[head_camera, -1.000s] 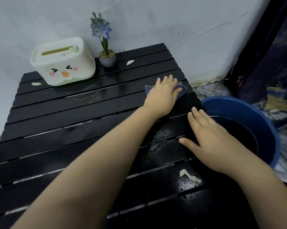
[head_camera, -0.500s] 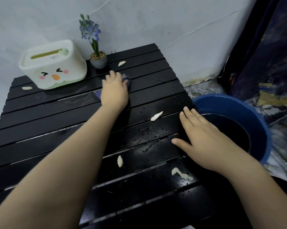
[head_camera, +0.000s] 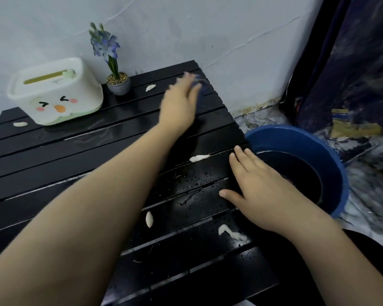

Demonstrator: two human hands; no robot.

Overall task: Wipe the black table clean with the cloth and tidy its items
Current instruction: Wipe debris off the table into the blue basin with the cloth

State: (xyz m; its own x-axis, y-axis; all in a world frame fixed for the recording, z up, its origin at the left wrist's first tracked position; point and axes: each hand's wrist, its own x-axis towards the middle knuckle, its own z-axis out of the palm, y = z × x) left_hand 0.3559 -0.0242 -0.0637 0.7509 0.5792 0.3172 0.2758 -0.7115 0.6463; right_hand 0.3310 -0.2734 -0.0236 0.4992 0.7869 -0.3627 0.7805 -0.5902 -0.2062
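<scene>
The black slatted table (head_camera: pixel 53 164) is wet, with water drops near its right side. My left hand (head_camera: pixel 179 102) is blurred at the far right of the table and presses a blue cloth (head_camera: pixel 200 85), mostly hidden under the fingers. My right hand (head_camera: pixel 259 191) lies flat, fingers apart, on the table's right edge and holds nothing. Several whitish scraps lie on the slats: one (head_camera: pixel 199 157) by my left forearm, one (head_camera: pixel 149 219) nearer me, one (head_camera: pixel 230 232) below my right hand, one (head_camera: pixel 150 87) at the back.
A white tissue box with a cartoon face (head_camera: pixel 56 93) and a small potted blue flower (head_camera: pixel 117 82) stand at the back left against the wall. Another scrap (head_camera: pixel 20 124) lies at the far left. A blue bucket (head_camera: pixel 332 155) of dark water sits on the floor, right of the table.
My left hand swept the cloth from the right side leftward toward the flower pot, then back right to the far corner. My right hand stayed on the edge.
</scene>
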